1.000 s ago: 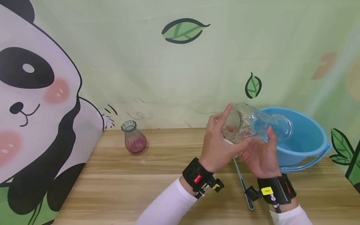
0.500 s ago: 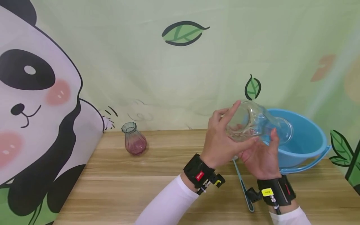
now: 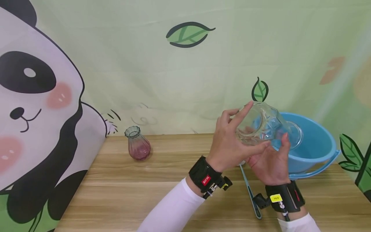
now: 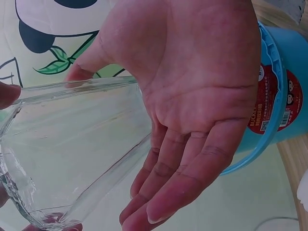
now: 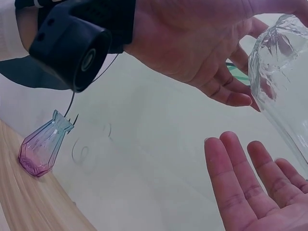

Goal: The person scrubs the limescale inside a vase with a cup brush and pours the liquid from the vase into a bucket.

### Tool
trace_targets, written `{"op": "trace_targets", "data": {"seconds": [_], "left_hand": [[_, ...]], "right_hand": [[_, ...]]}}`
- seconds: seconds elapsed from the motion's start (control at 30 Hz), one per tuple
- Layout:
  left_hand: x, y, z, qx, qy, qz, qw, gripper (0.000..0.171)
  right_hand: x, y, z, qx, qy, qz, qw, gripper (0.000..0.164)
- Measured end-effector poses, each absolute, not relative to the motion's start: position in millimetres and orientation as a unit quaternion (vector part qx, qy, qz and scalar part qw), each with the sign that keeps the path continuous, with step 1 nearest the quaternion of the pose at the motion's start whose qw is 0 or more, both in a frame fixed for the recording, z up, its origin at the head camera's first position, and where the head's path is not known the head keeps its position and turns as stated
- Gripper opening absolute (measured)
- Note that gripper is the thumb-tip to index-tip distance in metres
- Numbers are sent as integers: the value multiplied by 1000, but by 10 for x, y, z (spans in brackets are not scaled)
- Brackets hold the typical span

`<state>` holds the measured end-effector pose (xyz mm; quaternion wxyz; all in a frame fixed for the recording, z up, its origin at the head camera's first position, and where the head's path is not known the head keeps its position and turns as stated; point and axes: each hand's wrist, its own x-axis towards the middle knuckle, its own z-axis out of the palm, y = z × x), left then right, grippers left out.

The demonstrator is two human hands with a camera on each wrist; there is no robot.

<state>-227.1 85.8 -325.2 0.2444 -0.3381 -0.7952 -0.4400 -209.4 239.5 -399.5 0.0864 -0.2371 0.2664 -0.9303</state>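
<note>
A clear glass vase (image 3: 268, 116) lies tilted in the air, its neck pointing right over the opening of a blue bucket (image 3: 321, 135). My left hand (image 3: 230, 143) grips its wide base, thumb on the near side and fingers over the far side. Beneath the vase is my right hand (image 3: 271, 164), palm up, with the thumb raised along the glass near the neck. In the left wrist view, the palm of the right hand (image 4: 202, 96) faces the camera beside the vase (image 4: 82, 144). Its fingers (image 5: 231, 185) stretch out straight in the right wrist view.
A small vase (image 3: 139, 146), grey-green on top and pink below, stands on the wooden table (image 3: 116, 193) at the left. A slim tool with a blue-grey handle (image 3: 251, 193) lies below my hands, its upper end partly hidden. A panda-print cloth (image 3: 139, 80) hangs behind.
The clear vase has shifted slightly right and up and turned a little, its base showing more. My left hand has moved along with it, while the right hand has stayed almost in place.
</note>
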Motion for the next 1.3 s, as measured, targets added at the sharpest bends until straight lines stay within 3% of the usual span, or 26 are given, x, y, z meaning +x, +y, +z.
{"op": "trace_targets", "data": {"seconds": [0.23, 0.5, 0.63, 0.87, 1.3], "left_hand": [[-2249, 821, -3281, -333, -790, -449, 250, 106], [-2243, 713, -3398, -320, -787, -480, 219, 119], [-2237, 635, -3491, -302, -792, -501, 176, 122], [-2241, 453, -3756, -284, -781, -545, 112, 122], [-2188, 101, -4310, -245, -705, -665, -27, 104]], "right_hand": [[-2099, 2380, -4002, -244, 281, -924, 83, 77], [-2102, 2361, -4012, -235, 345, -906, 70, 78], [-2109, 2346, -4024, -227, 366, -900, 62, 73], [-2099, 2266, -4049, -189, 454, -871, 12, 48], [-2032, 1983, -4100, -131, 617, -775, -37, 35]]}}
